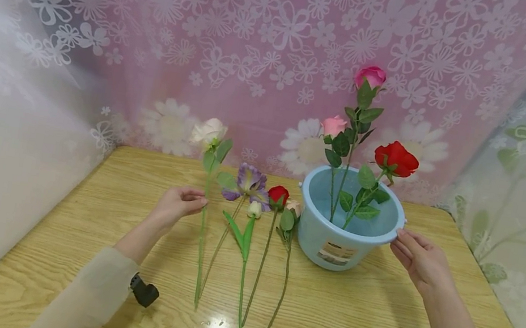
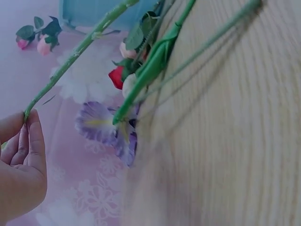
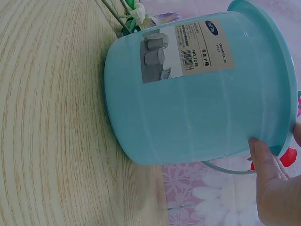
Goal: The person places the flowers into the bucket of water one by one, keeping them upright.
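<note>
My left hand pinches the green stem of a white rose between thumb and fingertips, holding it upright over the left part of the table. With thumb and fingers, my right hand grips the right rim of a light blue bucket. Inside the bucket lean a magenta rose, a light pink rose and a large red rose. Between hand and bucket lie a purple iris, a white tulip, a small red rose and a pale peach rose.
The wooden table carries everything, its back edge against a pink floral curtain. Pale curtains hang at both sides. A label is stuck on the bucket's front wall. The flowers' stems point toward the table's front.
</note>
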Motion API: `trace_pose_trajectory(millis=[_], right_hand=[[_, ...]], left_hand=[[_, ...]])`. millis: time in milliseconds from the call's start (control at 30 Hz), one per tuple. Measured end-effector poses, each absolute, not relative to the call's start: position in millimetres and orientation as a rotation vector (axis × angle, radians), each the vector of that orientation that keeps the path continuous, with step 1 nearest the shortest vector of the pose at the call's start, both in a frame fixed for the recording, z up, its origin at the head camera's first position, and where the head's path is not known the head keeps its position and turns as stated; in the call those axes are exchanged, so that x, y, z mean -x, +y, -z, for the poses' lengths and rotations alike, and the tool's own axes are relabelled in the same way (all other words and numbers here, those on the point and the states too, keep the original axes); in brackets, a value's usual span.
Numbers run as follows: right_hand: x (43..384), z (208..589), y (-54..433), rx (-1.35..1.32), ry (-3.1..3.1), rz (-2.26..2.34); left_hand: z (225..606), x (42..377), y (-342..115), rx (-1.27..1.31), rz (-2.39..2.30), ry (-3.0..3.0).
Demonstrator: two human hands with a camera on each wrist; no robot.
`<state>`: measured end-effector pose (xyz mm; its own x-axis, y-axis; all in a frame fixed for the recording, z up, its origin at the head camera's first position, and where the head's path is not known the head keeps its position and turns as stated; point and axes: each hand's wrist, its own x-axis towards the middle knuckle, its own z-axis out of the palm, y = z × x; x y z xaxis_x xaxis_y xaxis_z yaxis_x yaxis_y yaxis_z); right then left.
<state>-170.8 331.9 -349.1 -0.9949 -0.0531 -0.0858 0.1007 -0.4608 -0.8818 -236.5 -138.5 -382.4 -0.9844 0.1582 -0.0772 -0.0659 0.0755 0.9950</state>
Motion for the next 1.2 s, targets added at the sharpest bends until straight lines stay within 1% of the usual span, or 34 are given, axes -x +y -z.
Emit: trace_pose_trajectory(millis=[333,800,1200], right_hand=[[170,350,332,-0.06,1.584,2.606],[169,348,332,-0.072,1.579,2.61],[170,349,333,-0.051,1.57,2.609]], left_hand=[[361,238,-115,-0.14,-2.129,2.127],[344,247,-80,-0.213,-2.204,2.066],[312,251,-48,-0.316,-2.304,1.993]])
